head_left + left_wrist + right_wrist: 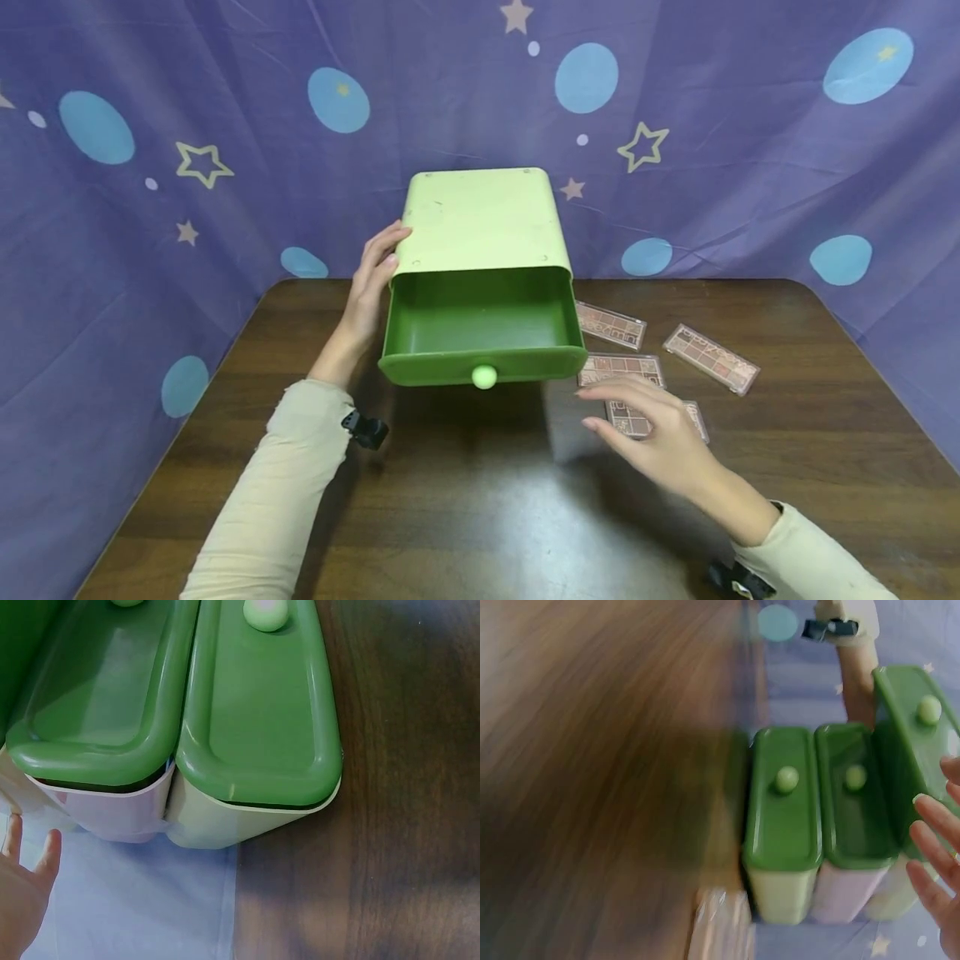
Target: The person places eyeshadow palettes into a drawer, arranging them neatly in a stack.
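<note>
A small drawer cabinet (480, 221) with a pale yellow-green top stands at the middle of the table. Its top green drawer (480, 365) is pulled out, and the visible inside holds nothing; a round light-green knob (484, 377) sits on its front. My left hand (367, 287) rests against the cabinet's left side, thumb and fingers extended. Apart from the drawer, my right hand (667, 437) hovers with loosely bent fingers and holds nothing. Under and behind it lie several flat eyeshadow palettes (705, 357). The right wrist view shows the right hand (941, 847) in front of the pulled-out drawer (911, 724).
Two lower drawers show in the left wrist view: a middle drawer (97, 697) in a pinkish casing and a bottom drawer (262, 712) in a cream one, both pushed in. The brown wooden table (450, 508) meets a purple patterned cloth (465, 83) at the back.
</note>
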Action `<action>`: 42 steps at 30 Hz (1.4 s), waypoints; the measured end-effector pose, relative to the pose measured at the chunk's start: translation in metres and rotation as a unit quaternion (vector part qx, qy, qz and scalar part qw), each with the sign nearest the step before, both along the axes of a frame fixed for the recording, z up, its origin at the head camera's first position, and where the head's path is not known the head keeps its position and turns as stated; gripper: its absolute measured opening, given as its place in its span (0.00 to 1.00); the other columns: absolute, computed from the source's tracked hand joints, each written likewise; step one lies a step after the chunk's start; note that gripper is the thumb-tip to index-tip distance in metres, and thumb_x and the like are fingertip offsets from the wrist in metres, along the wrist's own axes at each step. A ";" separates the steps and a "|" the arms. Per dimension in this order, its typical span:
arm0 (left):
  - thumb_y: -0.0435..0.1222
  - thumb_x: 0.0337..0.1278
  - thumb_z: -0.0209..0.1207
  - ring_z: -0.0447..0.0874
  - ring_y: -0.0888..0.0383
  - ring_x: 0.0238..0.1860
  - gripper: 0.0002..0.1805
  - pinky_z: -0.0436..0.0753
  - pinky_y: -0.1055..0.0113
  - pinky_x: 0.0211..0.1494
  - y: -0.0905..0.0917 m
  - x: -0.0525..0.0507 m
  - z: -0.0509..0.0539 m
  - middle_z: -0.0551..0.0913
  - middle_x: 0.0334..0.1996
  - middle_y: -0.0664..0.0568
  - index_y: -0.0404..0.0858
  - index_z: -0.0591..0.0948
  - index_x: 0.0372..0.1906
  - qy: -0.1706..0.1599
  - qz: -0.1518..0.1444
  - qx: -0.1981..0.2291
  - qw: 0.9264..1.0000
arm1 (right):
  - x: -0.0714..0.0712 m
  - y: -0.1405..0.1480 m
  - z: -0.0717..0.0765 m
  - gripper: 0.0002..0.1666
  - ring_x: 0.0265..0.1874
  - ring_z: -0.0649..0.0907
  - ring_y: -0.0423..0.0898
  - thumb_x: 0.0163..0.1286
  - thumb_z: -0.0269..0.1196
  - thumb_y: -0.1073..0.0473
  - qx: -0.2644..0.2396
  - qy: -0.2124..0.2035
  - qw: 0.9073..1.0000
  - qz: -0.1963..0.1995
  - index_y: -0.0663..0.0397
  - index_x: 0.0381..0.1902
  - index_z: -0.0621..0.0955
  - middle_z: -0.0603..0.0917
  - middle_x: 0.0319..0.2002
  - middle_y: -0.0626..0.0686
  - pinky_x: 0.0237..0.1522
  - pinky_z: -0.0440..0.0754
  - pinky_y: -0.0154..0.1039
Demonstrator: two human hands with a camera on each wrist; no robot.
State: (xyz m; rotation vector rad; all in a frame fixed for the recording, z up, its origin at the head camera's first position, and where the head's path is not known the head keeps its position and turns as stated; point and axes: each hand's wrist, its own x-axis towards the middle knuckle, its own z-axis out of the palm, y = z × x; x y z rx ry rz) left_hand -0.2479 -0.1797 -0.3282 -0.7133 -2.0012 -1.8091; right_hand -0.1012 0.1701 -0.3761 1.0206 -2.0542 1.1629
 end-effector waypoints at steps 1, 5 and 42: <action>0.34 0.68 0.44 0.55 0.53 0.73 0.25 0.54 0.57 0.73 0.000 -0.001 0.000 0.63 0.72 0.43 0.26 0.71 0.65 0.000 0.000 0.001 1.000 | -0.001 0.004 -0.001 0.20 0.47 0.83 0.46 0.70 0.64 0.47 0.001 -0.001 1.000 -0.004 0.56 0.47 0.86 0.88 0.43 0.53 0.59 0.74 0.32; 0.35 0.68 0.44 0.56 0.53 0.73 0.26 0.54 0.56 0.73 0.000 0.000 0.001 0.63 0.72 0.44 0.27 0.71 0.66 -0.002 0.002 -0.003 1.000 | -0.006 0.022 -0.008 0.17 0.48 0.82 0.43 0.64 0.70 0.54 0.001 -0.015 1.000 -0.012 0.57 0.47 0.86 0.87 0.44 0.53 0.58 0.74 0.31; 0.36 0.67 0.45 0.56 0.54 0.73 0.26 0.54 0.55 0.73 0.000 0.000 0.000 0.63 0.72 0.45 0.28 0.71 0.66 0.000 0.005 -0.009 1.000 | -0.030 0.135 -0.050 0.33 0.57 0.73 0.37 0.42 0.80 0.65 0.190 -0.133 0.970 -0.071 0.52 0.51 0.84 0.83 0.48 0.50 0.61 0.55 0.18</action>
